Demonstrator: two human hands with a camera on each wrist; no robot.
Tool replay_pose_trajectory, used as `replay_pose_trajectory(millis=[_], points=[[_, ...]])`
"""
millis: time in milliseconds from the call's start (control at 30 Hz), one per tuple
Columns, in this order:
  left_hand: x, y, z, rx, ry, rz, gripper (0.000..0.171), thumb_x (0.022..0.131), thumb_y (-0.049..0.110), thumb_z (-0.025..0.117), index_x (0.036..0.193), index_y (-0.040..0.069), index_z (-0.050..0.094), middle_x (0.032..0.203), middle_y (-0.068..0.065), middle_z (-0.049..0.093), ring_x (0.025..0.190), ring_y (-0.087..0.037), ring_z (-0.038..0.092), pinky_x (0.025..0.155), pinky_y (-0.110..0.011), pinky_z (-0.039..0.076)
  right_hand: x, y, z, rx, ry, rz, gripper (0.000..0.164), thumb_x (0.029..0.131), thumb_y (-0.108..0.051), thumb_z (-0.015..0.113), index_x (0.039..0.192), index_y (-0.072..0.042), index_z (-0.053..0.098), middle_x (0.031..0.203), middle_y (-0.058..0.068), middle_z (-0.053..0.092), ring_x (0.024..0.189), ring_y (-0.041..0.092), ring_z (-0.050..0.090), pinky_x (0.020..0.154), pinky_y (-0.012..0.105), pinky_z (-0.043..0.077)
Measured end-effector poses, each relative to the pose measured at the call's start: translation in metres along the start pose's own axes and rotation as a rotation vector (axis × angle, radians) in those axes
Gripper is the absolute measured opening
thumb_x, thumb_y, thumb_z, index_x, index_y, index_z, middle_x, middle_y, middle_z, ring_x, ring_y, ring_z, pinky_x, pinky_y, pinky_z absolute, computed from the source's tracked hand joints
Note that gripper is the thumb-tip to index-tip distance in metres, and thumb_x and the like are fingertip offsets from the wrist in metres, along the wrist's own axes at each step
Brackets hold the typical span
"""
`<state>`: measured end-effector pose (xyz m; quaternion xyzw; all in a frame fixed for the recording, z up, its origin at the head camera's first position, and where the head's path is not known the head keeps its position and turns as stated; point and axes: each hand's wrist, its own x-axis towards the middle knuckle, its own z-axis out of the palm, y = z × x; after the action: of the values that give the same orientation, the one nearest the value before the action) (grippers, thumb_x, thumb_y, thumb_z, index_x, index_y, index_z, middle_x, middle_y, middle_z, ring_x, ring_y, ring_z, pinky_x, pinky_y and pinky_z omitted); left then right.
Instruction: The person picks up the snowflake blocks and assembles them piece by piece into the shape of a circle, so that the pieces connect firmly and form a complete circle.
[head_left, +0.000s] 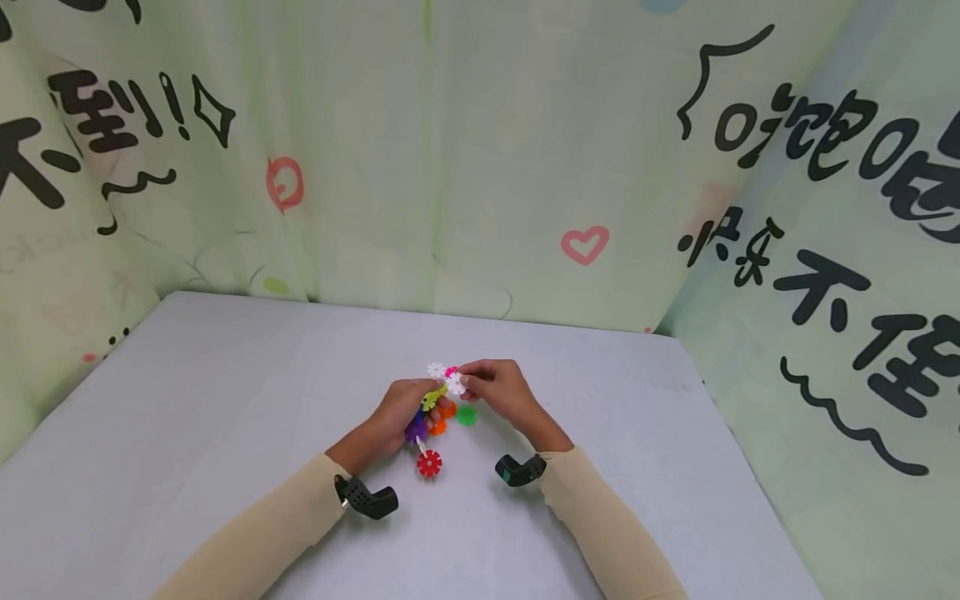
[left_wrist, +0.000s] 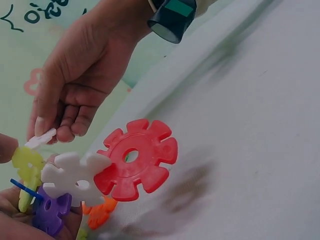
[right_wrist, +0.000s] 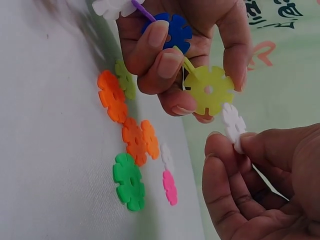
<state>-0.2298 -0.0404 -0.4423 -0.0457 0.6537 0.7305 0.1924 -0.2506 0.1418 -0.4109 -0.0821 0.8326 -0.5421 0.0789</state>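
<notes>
Here above the table (head_left: 225, 375), pinched in the right hand (head_left: 501, 392) between thumb and fingertips, a small white disc (right_wrist: 232, 121), turned nearly edge-on, right at the rim of the yellow disc (right_wrist: 220, 92); touching or just short, hard to tell. Clamped in the left hand (head_left: 397, 412), with fingers curled over, a chain of notched discs: yellow to blue disc (right_wrist: 177, 32), back through purple disc (left_wrist: 52, 207) and a second white disc (left_wrist: 72, 170), out to red disc (left_wrist: 150, 165), dangling on the wearer's side. Looks like a notch-to-notch join, so cross the faces, match slot to slot, brace yellow close to its rim, then press straight in. No twisting, for the sake of the links behind! Now for room: watch for the loose green disc (right_wrist: 124, 185), orange discs (right_wrist: 112, 100) and pink disc (right_wrist: 170, 189) just below; with table edges well apart from both hands, swing sideways freely, minding that red tail.
</notes>
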Motion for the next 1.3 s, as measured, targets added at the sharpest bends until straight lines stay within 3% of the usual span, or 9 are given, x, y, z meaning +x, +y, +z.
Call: replay_pose_trajectory(millis=[300, 600, 867, 1300], points=[[-0.0023, 0.0044, 0.0031, 0.008, -0.007, 0.011, 0.037, 0.099, 0.028, 0.054, 0.104, -0.007, 0.066, 0.076, -0.007, 0.058, 0.061, -0.014, 0.05, 0.058, -0.022, 0.045, -0.0026, -0.0007, 0.0001, 0.051, 0.062, -0.049, 0.023, 0.093, -0.012, 0.066, 0.111, 0.003, 0.068, 0.084, 0.01, 0.068, 0.07, 0.022, 0.068, 0.069, 0.029, 0.056], [-0.0018, 0.0061, -0.0011, -0.072, -0.014, 0.028, 0.034, 0.1, 0.026, 0.057, 0.112, -0.005, 0.064, 0.093, -0.016, 0.063, 0.066, -0.014, 0.051, 0.062, -0.021, 0.047, -0.0041, 0.0002, 0.0032, 0.01, -0.015, -0.081, 0.022, 0.096, -0.007, 0.061, 0.116, 0.001, 0.067, 0.087, 0.009, 0.067, 0.069, 0.02, 0.065, 0.07, 0.029, 0.056], [-0.0004, 0.0066, -0.0008, -0.089, -0.024, 0.058, 0.031, 0.1, 0.022, 0.057, 0.112, -0.005, 0.065, 0.098, -0.015, 0.066, 0.067, -0.014, 0.052, 0.061, -0.021, 0.047, -0.0022, 0.0004, 0.0034, 0.002, -0.022, -0.135, 0.02, 0.095, -0.004, 0.062, 0.113, 0.003, 0.065, 0.091, 0.01, 0.068, 0.069, 0.02, 0.065, 0.07, 0.029, 0.056], [0.0016, 0.0019, 0.0011, -0.076, 0.002, 0.031, 0.03, 0.1, 0.024, 0.052, 0.111, -0.002, 0.061, 0.091, -0.013, 0.062, 0.064, -0.015, 0.051, 0.06, -0.023, 0.047, -0.0031, 0.0033, 0.0034, -0.041, -0.025, -0.167, 0.025, 0.095, -0.006, 0.063, 0.118, 0.002, 0.066, 0.083, 0.009, 0.065, 0.071, 0.03, 0.066, 0.067, 0.029, 0.056]])
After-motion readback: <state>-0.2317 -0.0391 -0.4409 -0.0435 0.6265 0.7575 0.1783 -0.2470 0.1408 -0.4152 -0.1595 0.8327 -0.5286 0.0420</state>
